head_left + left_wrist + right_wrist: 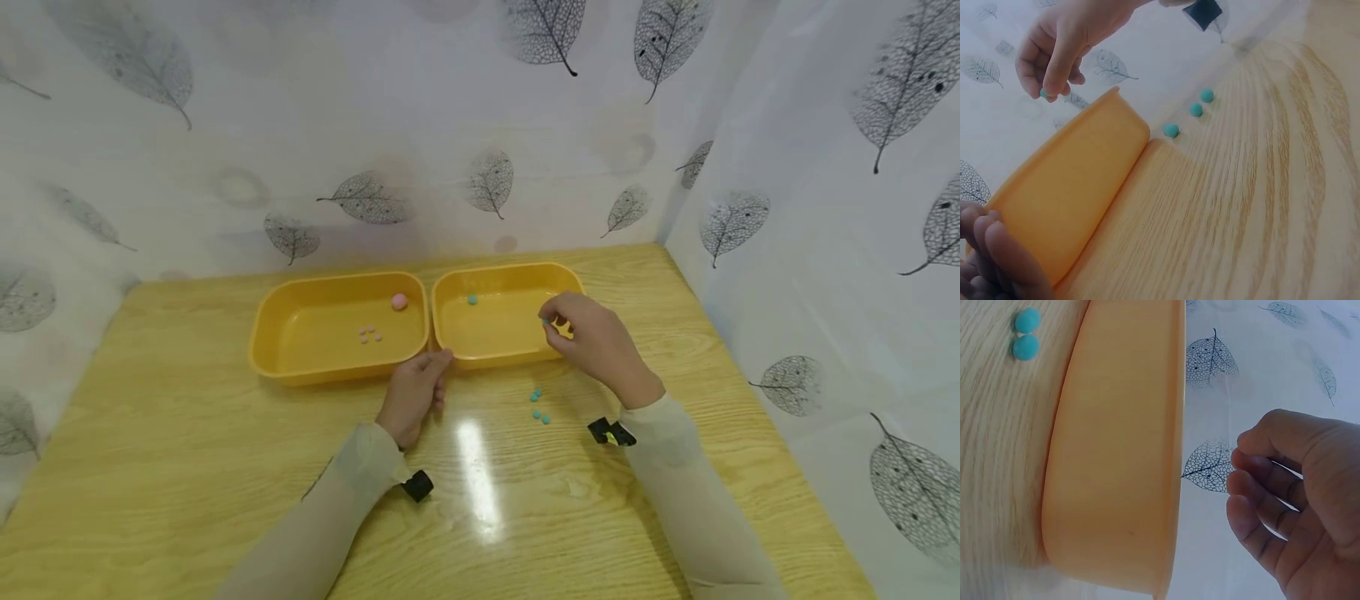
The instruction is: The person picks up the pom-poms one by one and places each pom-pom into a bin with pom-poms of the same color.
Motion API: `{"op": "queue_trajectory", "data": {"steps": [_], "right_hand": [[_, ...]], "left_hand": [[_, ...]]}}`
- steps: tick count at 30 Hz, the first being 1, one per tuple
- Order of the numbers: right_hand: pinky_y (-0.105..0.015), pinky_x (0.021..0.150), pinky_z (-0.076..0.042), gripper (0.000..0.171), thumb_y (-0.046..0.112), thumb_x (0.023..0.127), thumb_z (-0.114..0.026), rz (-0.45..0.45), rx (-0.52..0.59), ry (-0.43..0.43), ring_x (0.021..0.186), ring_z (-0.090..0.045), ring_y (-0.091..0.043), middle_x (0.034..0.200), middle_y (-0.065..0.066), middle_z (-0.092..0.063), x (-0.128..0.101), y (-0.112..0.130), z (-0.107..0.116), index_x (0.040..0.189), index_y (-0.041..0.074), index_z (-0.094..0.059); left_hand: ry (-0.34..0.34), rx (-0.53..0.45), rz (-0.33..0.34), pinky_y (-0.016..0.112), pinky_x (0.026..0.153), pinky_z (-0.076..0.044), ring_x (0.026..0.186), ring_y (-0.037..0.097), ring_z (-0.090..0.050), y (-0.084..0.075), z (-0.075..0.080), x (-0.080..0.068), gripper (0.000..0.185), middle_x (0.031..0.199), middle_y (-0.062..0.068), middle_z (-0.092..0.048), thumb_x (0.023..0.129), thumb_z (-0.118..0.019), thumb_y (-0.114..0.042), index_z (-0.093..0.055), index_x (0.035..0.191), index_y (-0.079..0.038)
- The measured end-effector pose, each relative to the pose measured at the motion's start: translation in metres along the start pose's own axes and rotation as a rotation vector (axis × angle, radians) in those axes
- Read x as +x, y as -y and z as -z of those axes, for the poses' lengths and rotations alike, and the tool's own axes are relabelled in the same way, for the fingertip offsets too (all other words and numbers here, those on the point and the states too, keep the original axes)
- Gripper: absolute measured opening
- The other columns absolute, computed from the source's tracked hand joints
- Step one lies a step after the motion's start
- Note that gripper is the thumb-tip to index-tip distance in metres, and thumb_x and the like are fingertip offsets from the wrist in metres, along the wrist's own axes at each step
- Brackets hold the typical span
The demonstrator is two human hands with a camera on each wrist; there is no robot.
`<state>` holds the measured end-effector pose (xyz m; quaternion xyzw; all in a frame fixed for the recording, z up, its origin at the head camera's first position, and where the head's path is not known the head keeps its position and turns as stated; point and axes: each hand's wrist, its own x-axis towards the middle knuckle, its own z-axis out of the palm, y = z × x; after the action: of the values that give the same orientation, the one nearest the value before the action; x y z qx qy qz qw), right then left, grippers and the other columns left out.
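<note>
My right hand (596, 337) is over the right end of the right yellow tray (510, 360), pinching a small teal ball (1043, 93) between thumb and index finger. In the right wrist view its fingers (1244, 515) curl beyond the tray's rim, and the ball is hidden. At the near left corner of the same tray, my left hand (414, 396) holds the rim with its fingertips. Several small teal balls (536, 414) lie on the table in front of the tray. Inside it, toward the back left, sits a larger teal ball (472, 300).
A left yellow tray (300, 377) stands beside the right one, holding several small pink balls (378, 337) and a larger pink ball (399, 302). Both trays stand on a wood-grain table (187, 467) near its back edge. Leaf-printed sheeting (450, 100) hangs behind and at the sides.
</note>
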<state>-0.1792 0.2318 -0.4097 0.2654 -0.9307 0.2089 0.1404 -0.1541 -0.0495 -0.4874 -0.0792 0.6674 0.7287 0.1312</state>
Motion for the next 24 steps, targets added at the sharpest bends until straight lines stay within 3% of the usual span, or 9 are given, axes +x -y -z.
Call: {"op": "queue_trajectory", "data": {"steps": [8, 24], "right_hand": [[-0.036, 0.072, -0.056, 0.008, 0.011, 0.097, -0.071, 0.003, -0.008, -0.001, 0.086, -0.065, -0.021, 0.100, -0.005, -0.070, 0.0020, -0.0011, -0.0022, 0.105, 0.009, -0.071], [-0.035, 0.071, -0.056, 0.007, 0.010, 0.096, -0.070, 0.029, -0.021, -0.041, 0.084, -0.065, -0.020, 0.099, -0.004, -0.070, 0.0007, -0.0014, -0.0062, 0.103, 0.010, -0.070]], "left_hand": [[0.005, -0.011, 0.012, 0.026, 0.053, -0.048, 0.056, 0.012, -0.051, -0.0030, -0.0001, 0.0005, 0.041, 0.068, -0.001, -0.053, 0.102, -0.066, -0.038, -0.068, 0.104, 0.003], [0.009, -0.044, 0.040, 0.024, 0.052, -0.046, 0.057, 0.011, -0.048, -0.0016, 0.0006, 0.0018, 0.032, 0.069, -0.001, -0.051, 0.103, -0.066, -0.036, -0.072, 0.105, -0.005]]}}
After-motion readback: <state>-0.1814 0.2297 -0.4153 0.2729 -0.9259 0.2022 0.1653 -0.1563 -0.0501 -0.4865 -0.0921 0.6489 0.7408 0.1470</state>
